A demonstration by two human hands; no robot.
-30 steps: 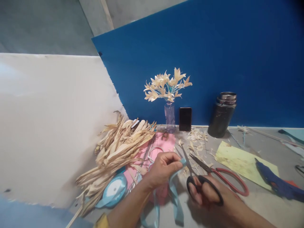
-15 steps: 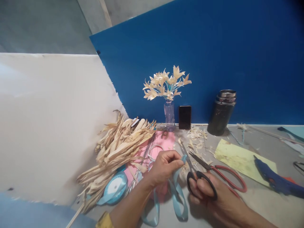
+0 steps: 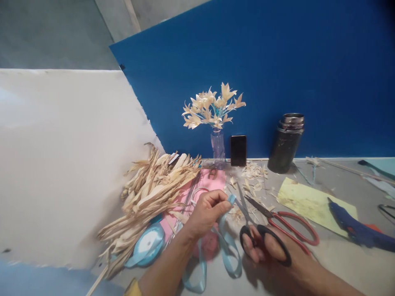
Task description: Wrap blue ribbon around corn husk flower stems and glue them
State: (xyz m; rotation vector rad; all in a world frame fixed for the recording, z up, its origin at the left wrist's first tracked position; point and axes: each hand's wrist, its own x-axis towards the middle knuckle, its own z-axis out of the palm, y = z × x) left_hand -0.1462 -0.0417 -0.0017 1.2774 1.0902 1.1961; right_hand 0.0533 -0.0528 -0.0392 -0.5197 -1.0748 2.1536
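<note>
Between thumb and fingers, my left hand [image 3: 210,209] pinches a light blue ribbon [image 3: 230,250] near its end, and the rest hangs in loops below. My right hand [image 3: 265,246] has its fingers through the black handles of a pair of scissors [image 3: 245,205]. The scissor blades are parted and lie close to the short ribbon end that sticks out past my left fingertips. Left of my left forearm lies a roll of blue ribbon [image 3: 149,244]. Just behind my right hand rest red-handled scissors [image 3: 293,226], partly covered by the hand.
Dried corn husks [image 3: 154,197] are heaped at the left, beside pink paper [image 3: 216,179]. A vase [image 3: 218,150] of husk flowers [image 3: 212,107], a phone [image 3: 238,151] and a dark flask [image 3: 285,144] stand at the back. Yellow paper [image 3: 308,201] and a blue glue gun [image 3: 352,226] lie right.
The scissors' handles have spread wider and the blades have opened near the ribbon's end. My left hand still pinches the ribbon. The whole view has shifted slightly.
</note>
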